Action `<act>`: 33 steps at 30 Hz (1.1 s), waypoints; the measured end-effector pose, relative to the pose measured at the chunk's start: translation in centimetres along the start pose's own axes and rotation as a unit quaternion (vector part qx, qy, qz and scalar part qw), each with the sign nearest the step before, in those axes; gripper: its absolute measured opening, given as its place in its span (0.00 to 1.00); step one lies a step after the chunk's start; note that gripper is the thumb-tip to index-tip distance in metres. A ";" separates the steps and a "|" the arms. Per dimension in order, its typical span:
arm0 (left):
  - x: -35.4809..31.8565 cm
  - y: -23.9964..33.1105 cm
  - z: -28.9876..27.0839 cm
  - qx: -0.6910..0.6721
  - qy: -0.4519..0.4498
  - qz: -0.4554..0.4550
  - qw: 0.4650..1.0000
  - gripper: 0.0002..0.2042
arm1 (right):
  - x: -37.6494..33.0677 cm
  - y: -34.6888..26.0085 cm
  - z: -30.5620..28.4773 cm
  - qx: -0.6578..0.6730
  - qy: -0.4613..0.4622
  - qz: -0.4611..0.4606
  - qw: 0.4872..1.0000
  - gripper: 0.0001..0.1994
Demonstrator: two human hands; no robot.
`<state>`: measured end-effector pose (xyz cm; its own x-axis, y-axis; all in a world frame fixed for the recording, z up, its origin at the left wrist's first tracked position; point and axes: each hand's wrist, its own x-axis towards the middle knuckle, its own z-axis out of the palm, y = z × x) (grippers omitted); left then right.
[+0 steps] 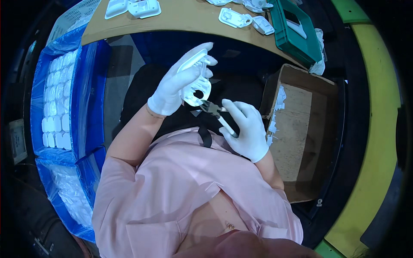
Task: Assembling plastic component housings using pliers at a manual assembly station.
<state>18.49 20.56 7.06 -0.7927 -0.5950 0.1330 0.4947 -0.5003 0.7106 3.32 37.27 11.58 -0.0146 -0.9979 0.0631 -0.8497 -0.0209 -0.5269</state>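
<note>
White gloves cover both hands. My left hand [174,84] is closed around a white moulded plastic part [198,88], which has a round hole near its lower end. In my right hand [247,129] is a pair of cutting pliers [211,108] with pale handles, gripped from the right side. The jaws of the pliers meet the lower edge of the plastic part, just below the hole. Whether they touch it or bite on it I cannot tell. Both hands are held above my lap, in front of the table edge.
A brown table [180,19] carries several white plastic parts [234,18] and a green tray [297,41]. At the right stands a cardboard box [297,129] with white scraps along its left wall. Blue lined crates [90,99] at the left hold rows of white pieces [56,103].
</note>
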 end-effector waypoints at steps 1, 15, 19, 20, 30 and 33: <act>0.0 0.1 0.1 0.000 0.000 0.000 1.000 0.29 | 0.1 -0.3 -0.1 -0.032 -0.006 0.000 0.999 0.33; 0.1 0.5 0.0 0.074 -0.011 -0.052 0.996 0.39 | 0.0 0.0 -0.3 -0.022 -0.023 0.036 0.999 0.32; 0.1 0.6 -0.3 0.074 -0.013 -0.064 0.995 0.40 | -0.1 0.3 -0.4 -0.027 -0.021 0.043 0.999 0.31; 0.1 0.8 -0.2 0.096 -0.017 -0.064 0.993 0.40 | -0.1 0.4 -0.4 -0.030 -0.022 0.043 0.998 0.31; 0.3 1.3 1.5 0.213 -0.013 -0.105 0.971 0.37 | 0.4 0.2 -0.2 -0.070 -0.087 0.049 0.992 0.30; 0.3 1.2 1.5 0.229 -0.018 -0.103 0.968 0.37 | 0.5 0.3 -0.2 -0.074 -0.091 0.044 0.992 0.30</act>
<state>18.28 20.76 9.00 -0.8739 -0.4855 -0.0248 0.1224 -0.2692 0.9553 2.99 36.77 11.66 -0.0088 -0.9904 -0.1381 -0.9174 0.0630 -0.3930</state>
